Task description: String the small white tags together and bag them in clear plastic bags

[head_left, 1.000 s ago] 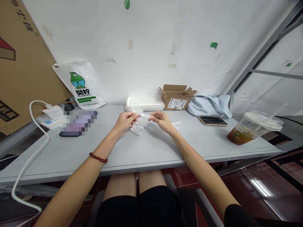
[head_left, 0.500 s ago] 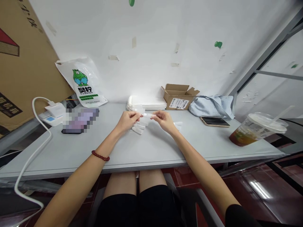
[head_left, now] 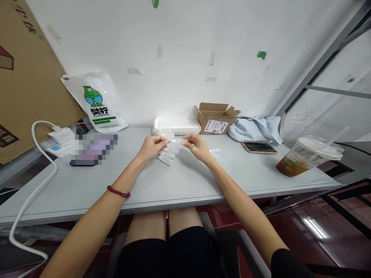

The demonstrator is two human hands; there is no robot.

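Observation:
A small clear plastic tube (head_left: 177, 141) with a whitish left end is held level just above the grey table. My left hand (head_left: 152, 148) is closed, its thumb and forefinger pinching the whitish end. At the clear end, the thumb and forefinger of my right hand (head_left: 197, 147) sit on either side in a loose pinch. Below and between the hands lie several similar small clear pieces (head_left: 165, 160), one with a thin loop. More clear pieces (head_left: 214, 151) rest just beyond my right wrist. Fine detail of the tube is too small to tell.
Along the wall stand a white plastic bag (head_left: 97, 102), a white stack (head_left: 179, 126), an open cardboard box (head_left: 216, 119) and a pale blue cloth bag (head_left: 255, 129). A phone (head_left: 259, 148) and a drink cup (head_left: 308, 156) are at right. A pixelated phone (head_left: 94, 150) and white charger (head_left: 60, 141) are left.
The view has shifted slightly, moving everything a little left in the picture. My right thumb and forefinger have loosened and moved apart at the tube's clear end. My left hand keeps its pinch.

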